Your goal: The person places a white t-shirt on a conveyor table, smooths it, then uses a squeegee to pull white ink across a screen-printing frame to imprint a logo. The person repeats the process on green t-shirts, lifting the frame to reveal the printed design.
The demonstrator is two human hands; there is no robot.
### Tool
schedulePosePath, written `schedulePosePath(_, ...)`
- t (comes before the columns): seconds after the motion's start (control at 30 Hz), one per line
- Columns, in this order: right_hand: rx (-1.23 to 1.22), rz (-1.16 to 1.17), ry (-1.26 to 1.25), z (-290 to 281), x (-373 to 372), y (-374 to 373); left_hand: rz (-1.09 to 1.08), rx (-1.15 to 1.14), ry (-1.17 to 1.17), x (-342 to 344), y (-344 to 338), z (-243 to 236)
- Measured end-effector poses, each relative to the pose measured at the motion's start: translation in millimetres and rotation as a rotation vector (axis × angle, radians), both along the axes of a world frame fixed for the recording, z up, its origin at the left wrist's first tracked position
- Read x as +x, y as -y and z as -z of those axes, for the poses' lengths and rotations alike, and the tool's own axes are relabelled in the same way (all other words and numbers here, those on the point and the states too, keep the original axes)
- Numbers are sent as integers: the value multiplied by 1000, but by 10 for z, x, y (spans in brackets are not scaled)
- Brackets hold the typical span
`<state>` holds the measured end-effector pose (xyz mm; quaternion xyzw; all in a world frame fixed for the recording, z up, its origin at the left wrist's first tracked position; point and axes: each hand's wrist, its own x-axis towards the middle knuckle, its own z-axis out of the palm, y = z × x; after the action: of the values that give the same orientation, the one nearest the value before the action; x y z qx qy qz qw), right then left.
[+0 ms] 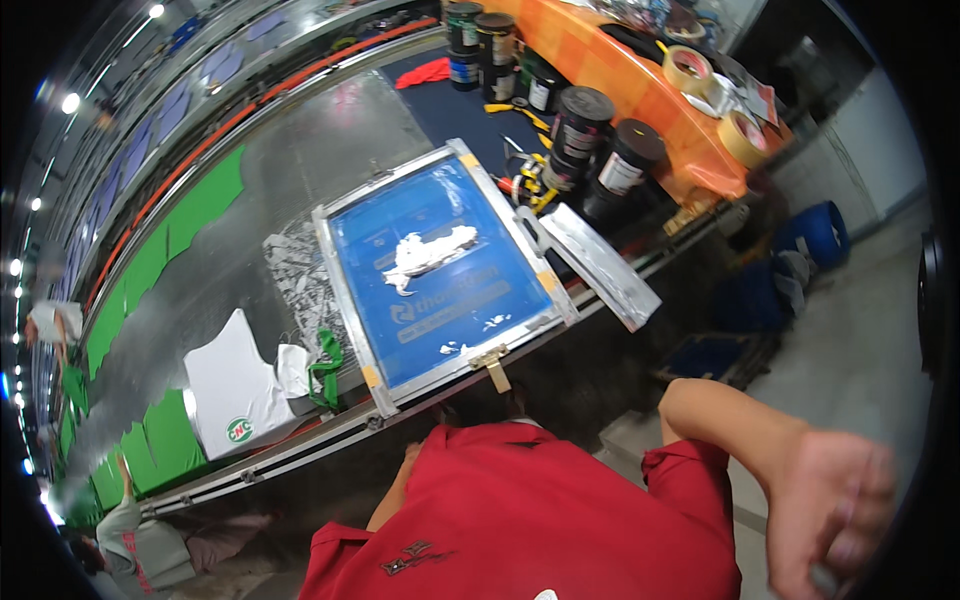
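Observation:
My right hand (pixel 835 510) is raised at the far right, away from the table, with its fingers curled in and blurred. Whether anything sits in that fist I cannot make out. Of my left arm (pixel 392 500) a strip of forearm shows beside my red shirt (pixel 530 510); the fingers are hidden. In front of me a printing screen (pixel 420 344) with a metal frame and blue mesh lies on the table. A lump of white paste (pixel 430 254) rests on its mesh, with smaller smears near the close edge. A metal squeegee-like blade (pixel 600 262) leans by the frame's right side.
Left of the screen lie a white fabric piece (pixel 228 395) with a green round print and several green pieces (pixel 165 440). Dark ink tubs (pixel 580 125) and tape rolls (pixel 688 70) stand at the back right. Another person (pixel 145 545) works at the lower left. Blue barrels (pixel 815 235) stand right.

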<state>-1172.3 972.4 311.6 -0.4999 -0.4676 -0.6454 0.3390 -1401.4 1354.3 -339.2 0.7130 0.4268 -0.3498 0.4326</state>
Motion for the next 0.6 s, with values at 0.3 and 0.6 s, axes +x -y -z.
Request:
schedulePosePath(0.3,-242,392,-1268,1922,980,525,-19,31,-5,53,142,15)
schedulePosePath(0.6,-442,664,-1712,4386,1914,1638,-296,-171,76,-183,371,-93)
